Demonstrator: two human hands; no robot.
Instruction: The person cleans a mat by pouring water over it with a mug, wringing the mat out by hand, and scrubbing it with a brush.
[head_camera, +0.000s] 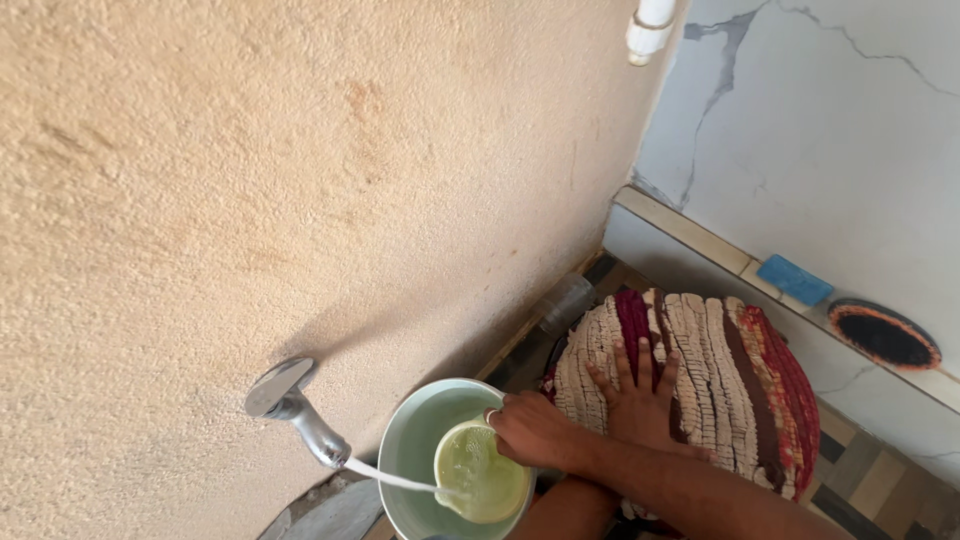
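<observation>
My right hand (530, 432) grips the rim of a small yellow-green cup (482, 472), holding it inside a pale green bucket (402, 445). A metal tap (295, 405) on the rough beige wall (300, 180) runs a thin stream of water into the cup, which looks nearly full. My left hand (640, 395) lies flat, fingers spread, on a bundled rug (735, 365) striped in cream, red and brown, just right of the bucket. Its wrist passes behind my right forearm.
A clear plastic bottle (567, 302) lies at the wall's foot behind the rug. On a tiled ledge to the right sit a blue block (793, 280) and a round black, orange-rimmed disc (885, 335). A white pipe fitting (650, 25) hangs at the top.
</observation>
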